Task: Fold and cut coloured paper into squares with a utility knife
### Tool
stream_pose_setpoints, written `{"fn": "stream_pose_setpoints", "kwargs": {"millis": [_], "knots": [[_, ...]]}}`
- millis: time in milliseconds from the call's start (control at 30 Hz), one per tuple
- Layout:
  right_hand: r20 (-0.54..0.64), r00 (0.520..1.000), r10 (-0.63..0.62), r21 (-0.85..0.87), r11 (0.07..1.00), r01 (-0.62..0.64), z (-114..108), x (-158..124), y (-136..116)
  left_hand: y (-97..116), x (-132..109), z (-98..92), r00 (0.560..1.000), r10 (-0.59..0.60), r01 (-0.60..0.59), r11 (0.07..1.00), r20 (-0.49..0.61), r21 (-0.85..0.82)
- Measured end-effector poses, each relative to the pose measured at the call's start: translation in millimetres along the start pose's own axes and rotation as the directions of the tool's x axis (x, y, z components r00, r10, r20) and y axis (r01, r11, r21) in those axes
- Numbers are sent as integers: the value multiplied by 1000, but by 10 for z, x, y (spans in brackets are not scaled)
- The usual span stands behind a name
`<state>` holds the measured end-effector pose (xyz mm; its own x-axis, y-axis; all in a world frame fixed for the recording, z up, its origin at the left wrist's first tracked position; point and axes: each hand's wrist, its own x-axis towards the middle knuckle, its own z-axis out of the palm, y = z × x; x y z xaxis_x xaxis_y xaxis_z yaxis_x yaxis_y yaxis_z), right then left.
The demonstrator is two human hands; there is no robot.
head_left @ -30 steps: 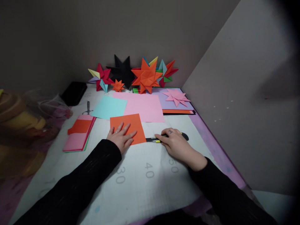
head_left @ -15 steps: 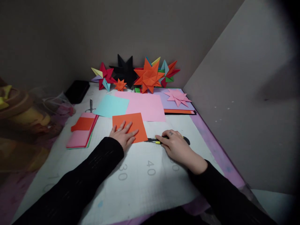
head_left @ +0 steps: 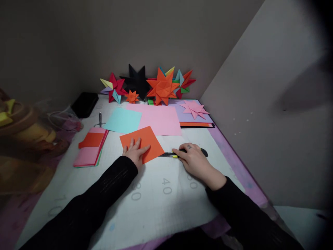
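My left hand (head_left: 134, 152) lies flat with spread fingers on a square sheet of orange paper (head_left: 153, 146), which sits turned at an angle on the mat. Over on the right, my right hand (head_left: 194, 158) is closed over a black and yellow utility knife (head_left: 205, 152), covering its middle. The knife lies low along the mat, its dark front end (head_left: 168, 155) pointing left and meeting the orange sheet's right corner. Beyond the orange sheet are a light blue sheet (head_left: 122, 119) and a larger pink sheet (head_left: 161, 119).
Left of my hand lies a stack of coloured paper (head_left: 88, 154), with scissors (head_left: 100, 119) behind it. A black phone-like object (head_left: 84, 104) rests farther back. Several folded paper stars, including a large orange star (head_left: 163, 86), stand against the wall. A pink star (head_left: 194, 109) tops more sheets.
The orange sheet has turned under my left hand, its left corner swinging outward and its lower edge tilting. My right hand and the knife stay almost in place; the view has shifted slightly.
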<state>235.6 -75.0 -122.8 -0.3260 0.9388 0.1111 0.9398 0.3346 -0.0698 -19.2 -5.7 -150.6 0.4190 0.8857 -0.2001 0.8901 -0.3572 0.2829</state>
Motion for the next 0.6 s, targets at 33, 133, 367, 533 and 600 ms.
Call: {"fn": "stream_pose_setpoints", "kwargs": {"millis": [33,133,367,533,600], "knots": [[-2,1000,-3,0,1000,3,6,-2,12,-38,0,-13,999,39,-39,999,1,15],[-5,1000,-6,-2,1000,6,14,-8,20,-193,18,-102,978,206,-207,975,17,82],[12,1000,-6,-10,1000,6,16,12,-26,-346,57,-205,973,226,-229,959,39,166],[14,1000,-14,0,1000,14,36,-4,-6,-312,42,-197,976,213,-217,964,40,154],[13,1000,-15,-4,1000,15,36,-5,-10,-306,39,-209,977,209,-214,966,46,147]]}}
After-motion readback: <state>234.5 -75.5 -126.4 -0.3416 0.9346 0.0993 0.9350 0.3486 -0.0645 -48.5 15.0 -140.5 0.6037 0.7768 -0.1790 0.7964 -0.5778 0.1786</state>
